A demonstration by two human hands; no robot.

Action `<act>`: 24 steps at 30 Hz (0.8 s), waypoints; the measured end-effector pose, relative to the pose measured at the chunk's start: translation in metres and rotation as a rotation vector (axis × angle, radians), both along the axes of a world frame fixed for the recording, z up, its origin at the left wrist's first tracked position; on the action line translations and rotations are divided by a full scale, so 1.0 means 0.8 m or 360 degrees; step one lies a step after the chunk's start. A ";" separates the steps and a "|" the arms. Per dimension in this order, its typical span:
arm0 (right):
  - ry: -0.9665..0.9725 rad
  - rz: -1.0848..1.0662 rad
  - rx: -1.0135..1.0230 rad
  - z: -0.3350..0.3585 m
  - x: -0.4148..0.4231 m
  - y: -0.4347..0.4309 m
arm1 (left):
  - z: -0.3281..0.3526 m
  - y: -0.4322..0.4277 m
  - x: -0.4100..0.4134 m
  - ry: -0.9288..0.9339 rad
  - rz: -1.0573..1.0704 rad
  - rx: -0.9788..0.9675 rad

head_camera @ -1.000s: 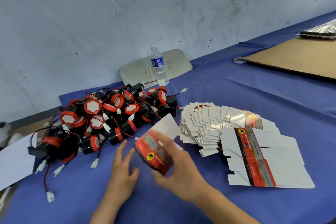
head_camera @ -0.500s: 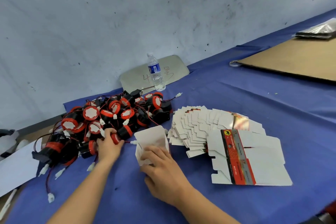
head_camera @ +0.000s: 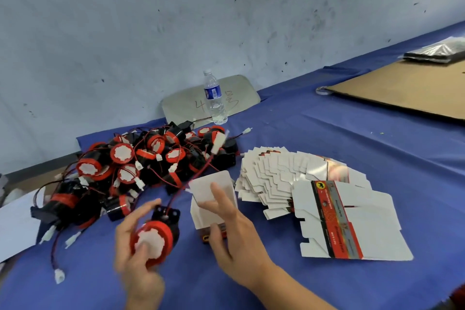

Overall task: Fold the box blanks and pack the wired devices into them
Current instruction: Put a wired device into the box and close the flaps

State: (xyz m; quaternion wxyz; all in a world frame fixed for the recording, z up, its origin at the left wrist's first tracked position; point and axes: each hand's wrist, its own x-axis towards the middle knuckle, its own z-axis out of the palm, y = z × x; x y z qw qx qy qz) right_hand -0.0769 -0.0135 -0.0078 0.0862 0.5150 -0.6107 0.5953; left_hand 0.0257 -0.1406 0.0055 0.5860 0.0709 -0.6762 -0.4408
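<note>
Left hand [head_camera: 136,254] grips one wired device [head_camera: 153,239]; right hand [head_camera: 226,224] steadies the folded box [head_camera: 214,199], apparently mouth up, ready for loading on the table [head_camera: 314,133].

device pile [head_camera: 141,168] left, box blanks [head_camera: 302,184] right (fanned), bottle [head_camera: 214,98] behind
</note>
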 end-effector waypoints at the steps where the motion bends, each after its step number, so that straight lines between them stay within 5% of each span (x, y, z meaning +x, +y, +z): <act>1: -0.0027 0.0056 -0.0034 0.002 0.001 0.000 | -0.004 0.005 0.000 -0.0013 -0.0052 -0.0012; 5: 0.0019 0.0163 -0.0243 0.008 0.000 0.000 | -0.019 0.016 -0.002 -0.0170 -0.0172 -0.0017; 9: 0.0106 0.0026 -0.0340 0.012 0.001 0.008 | -0.018 0.006 -0.001 -0.0303 0.0088 -0.0114; 16: 0.0685 -0.0012 -0.0092 0.006 0.025 -0.007 | -0.012 0.008 0.003 -0.0309 0.0125 -0.0178; 24: 0.0533 -0.0129 0.0029 0.004 0.016 -0.009 | -0.010 0.014 0.003 -0.0449 -0.0186 -0.0264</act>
